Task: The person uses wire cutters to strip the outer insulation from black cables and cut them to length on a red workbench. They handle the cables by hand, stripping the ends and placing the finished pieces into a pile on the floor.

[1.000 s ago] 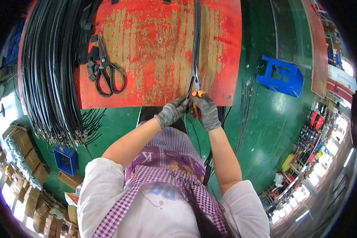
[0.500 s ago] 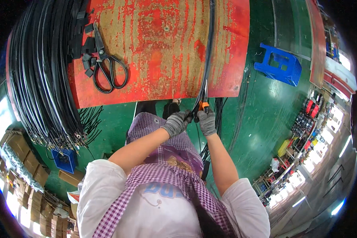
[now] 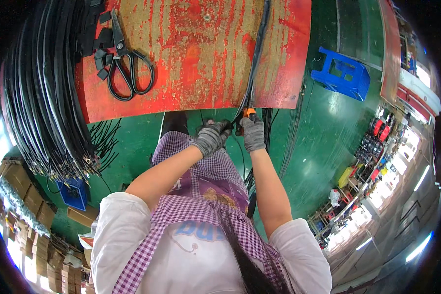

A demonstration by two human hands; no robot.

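A long black cable [image 3: 261, 44] runs down the right side of the red worn tabletop [image 3: 191, 73] and over its near edge. My left hand [image 3: 212, 137], in a grey glove, is closed on the cable's lower part just off that edge. Beside it, my gloved right hand [image 3: 253, 133] grips an orange-handled tool [image 3: 250, 112], its slim tip pointing up along the cable. Fingers and cable hide much of the tool, so its exact kind is unclear. Large black-handled scissors [image 3: 125, 59] lie at the table's left, next to several small black pieces [image 3: 102, 60].
A thick bundle of black cables [image 3: 49, 93] hangs over the table's left end, metal tips downward. On the green floor [image 3: 323, 132], a blue plastic stool [image 3: 342, 73] lies to the right. Below the bundle stands a blue crate [image 3: 73, 195]; brown cartons [image 3: 27, 196] are stacked farther left.
The whole view has shifted slightly, so table and scissors sit higher in the picture. Both hands stay near the table edge, still holding the cable and the orange-handled tool.
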